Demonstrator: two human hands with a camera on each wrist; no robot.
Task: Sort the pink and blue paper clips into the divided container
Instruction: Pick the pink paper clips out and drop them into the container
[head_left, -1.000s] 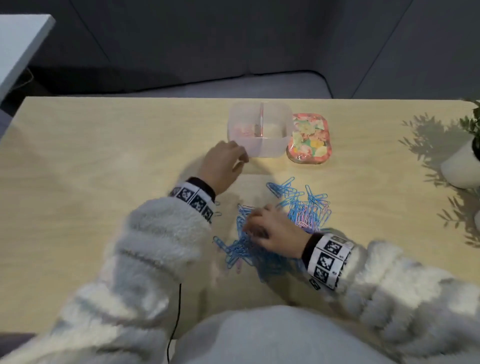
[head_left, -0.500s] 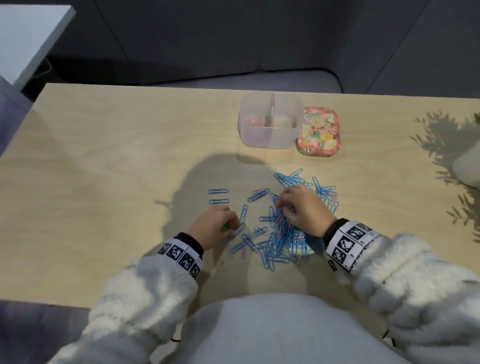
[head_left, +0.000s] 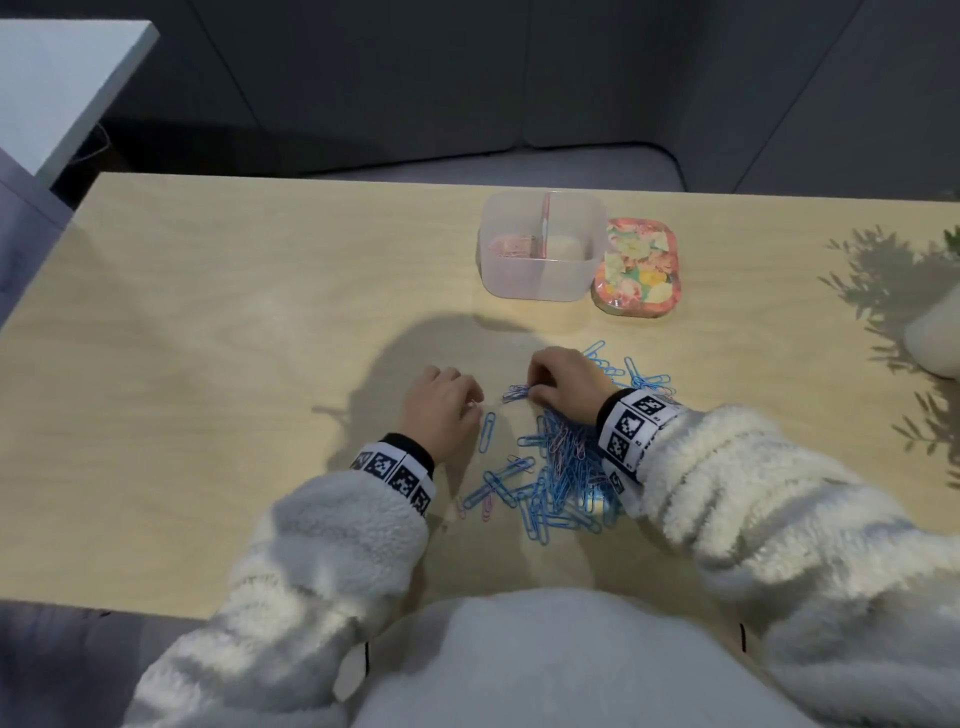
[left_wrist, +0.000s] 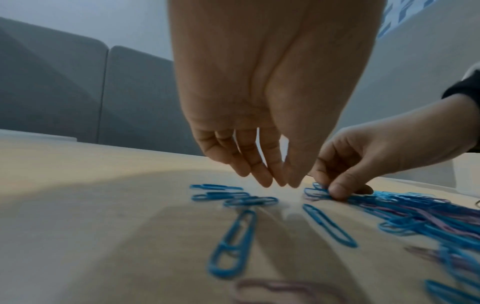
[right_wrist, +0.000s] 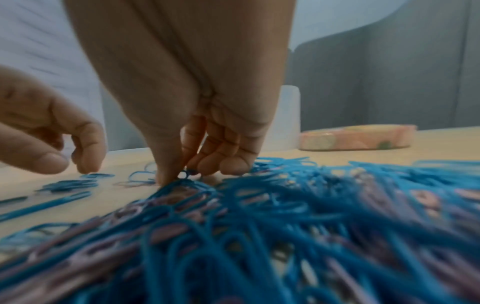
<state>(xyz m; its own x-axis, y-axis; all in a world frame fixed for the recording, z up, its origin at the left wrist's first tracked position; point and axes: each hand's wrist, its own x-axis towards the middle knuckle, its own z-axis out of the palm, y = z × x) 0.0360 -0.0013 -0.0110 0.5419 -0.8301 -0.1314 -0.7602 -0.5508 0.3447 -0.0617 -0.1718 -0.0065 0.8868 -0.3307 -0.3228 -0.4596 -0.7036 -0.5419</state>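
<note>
A heap of blue and pink paper clips (head_left: 563, 467) lies on the wooden table (head_left: 208, 364) in front of me, with loose blue clips (left_wrist: 233, 242) spread to its left. My right hand (head_left: 535, 392) pinches a blue paper clip (right_wrist: 185, 174) at the heap's far left edge, thumb against fingertips. My left hand (head_left: 467, 405) hovers just left of it, fingers pointing down over the table, thumb and forefinger apart, and holds nothing that I can see. The clear divided container (head_left: 540, 291) stands farther back; pink clips (head_left: 511, 244) lie in its left compartment.
A floral lid (head_left: 636, 273) lies against the container's right side. A white plant pot (head_left: 935, 338) stands at the table's right edge. A grey sofa (head_left: 493, 166) runs behind the table.
My left hand came back from the container to the table beside the heap. My right hand shifted to the heap's far left edge and closed on a clip.
</note>
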